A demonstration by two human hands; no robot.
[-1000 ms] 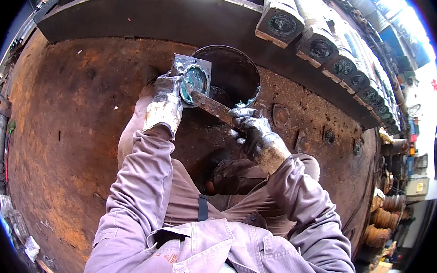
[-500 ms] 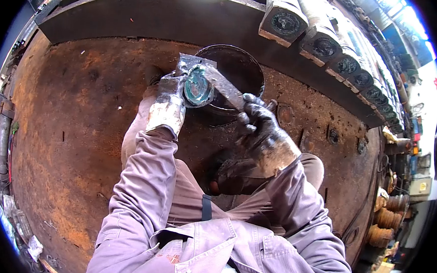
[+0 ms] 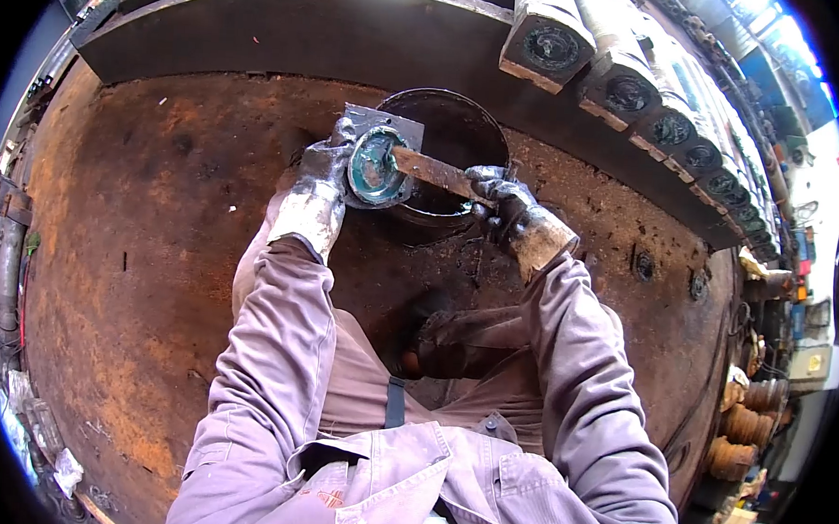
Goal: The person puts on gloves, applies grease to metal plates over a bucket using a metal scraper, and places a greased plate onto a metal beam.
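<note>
My left hand, in a grease-blackened glove, is closed on the left edge of a square metal plate with a round recess. Green grease coats that recess. A flat brownish strip is in my right hand, whose dirty gloved fingers are wrapped round its right end. The strip's left tip touches the greased recess. Just behind both hands stands a dark round bucket, its rim smeared; the plate and strip partly cover it.
A long dark steel beam crosses the far side. Several pale rollers with square, greased ends line the upper right. Rusty round parts are stacked at right. The floor plate is rusty brown.
My right hand has moved up a little, and the strip has swung flatter, its tip shifting down from the plate's upper edge into the recess. The plate has tilted slightly.
</note>
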